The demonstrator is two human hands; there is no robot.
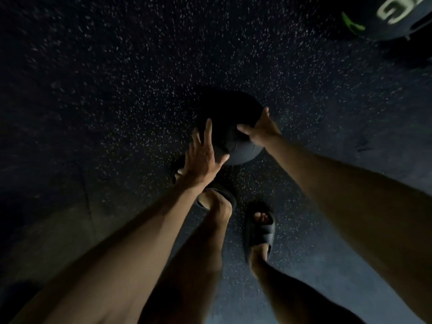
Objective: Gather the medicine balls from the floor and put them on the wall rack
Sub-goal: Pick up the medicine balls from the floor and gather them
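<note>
A plain black medicine ball [230, 118] lies on the dark speckled floor in the middle of the view, straight in front of my feet. My left hand [202, 155] lies against its near left side with the fingers spread and nearly straight. My right hand [259, 130] presses on its right side, thumb pointing left and fingers stretched over the ball. Both arms reach down to it. A second dark medicine ball [388, 17] with pale lettering and a green mark sits at the top right corner, cut off by the frame edge.
My two feet in dark slide sandals [260, 228] stand just behind the black ball. The rubber floor [117, 78] stretches away on all sides in dim light. No rack is in view.
</note>
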